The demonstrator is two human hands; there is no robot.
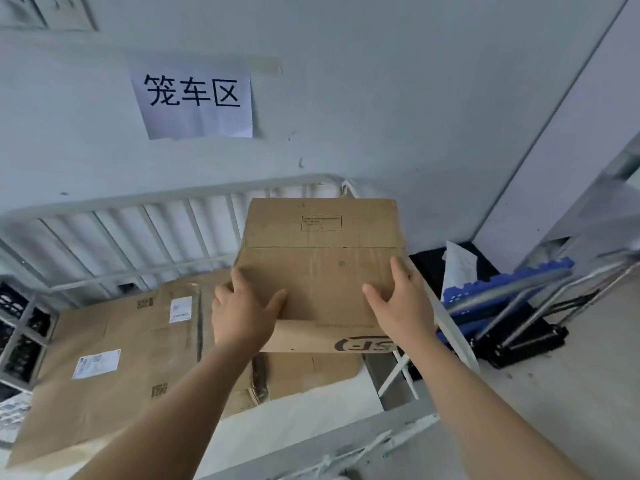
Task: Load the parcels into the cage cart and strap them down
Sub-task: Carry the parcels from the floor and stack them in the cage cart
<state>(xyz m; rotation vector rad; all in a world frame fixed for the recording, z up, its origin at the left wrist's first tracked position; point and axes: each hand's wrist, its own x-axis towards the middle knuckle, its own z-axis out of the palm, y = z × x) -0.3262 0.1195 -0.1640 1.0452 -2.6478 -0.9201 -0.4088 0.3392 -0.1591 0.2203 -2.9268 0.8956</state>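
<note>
A brown cardboard parcel (322,258) with a black logo on its near side is held above the white cage cart (145,220). My left hand (242,313) grips its near left corner, thumb on top. My right hand (398,303) grips the near right corner the same way. Inside the cart lies a large flat brown parcel (114,358) with white labels, and a smaller brown parcel (311,372) sits under the held one.
A paper sign (194,98) hangs on the pale wall behind the cart. A blue plastic pallet (502,289), a folded metal trolley frame (519,327) and a white sheet (459,265) stand to the right. Black crates (20,327) are at the left.
</note>
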